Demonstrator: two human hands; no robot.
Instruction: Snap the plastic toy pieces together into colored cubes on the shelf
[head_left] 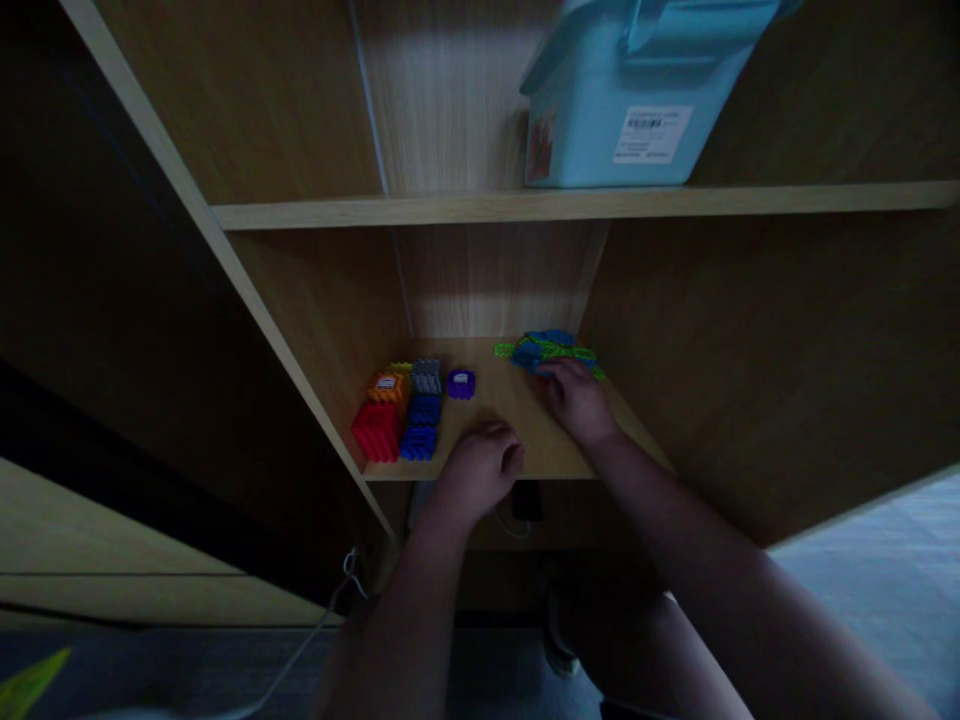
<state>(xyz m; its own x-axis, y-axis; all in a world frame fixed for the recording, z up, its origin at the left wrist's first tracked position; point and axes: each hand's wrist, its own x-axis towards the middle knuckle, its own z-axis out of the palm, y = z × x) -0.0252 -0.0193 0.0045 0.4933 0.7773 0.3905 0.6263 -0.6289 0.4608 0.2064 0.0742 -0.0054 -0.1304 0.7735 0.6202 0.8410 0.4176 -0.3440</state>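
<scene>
My left hand (482, 465) is curled closed above the front of the shelf; its palm is hidden, so I cannot see whether anything is in it. My right hand (577, 397) reaches to a loose pile of blue and green flat plastic pieces (551, 347) at the back right, its fingertips bent at the pile's near edge. What those fingers grip is too small and dark to make out. On the left stand stacks of ridged plastic pieces: red (377, 432), orange (386, 387), grey (427, 376), blue (420, 441). A small purple stack (460, 383) sits beside them.
A light-blue plastic bin (622, 110) with a white label stands on the upper shelf (465, 208). The cabinet's side walls flank the lower shelf (491, 395). Below it lie a dark flat object (526, 500) and a cable. A white cord (322, 620) runs along the lower left.
</scene>
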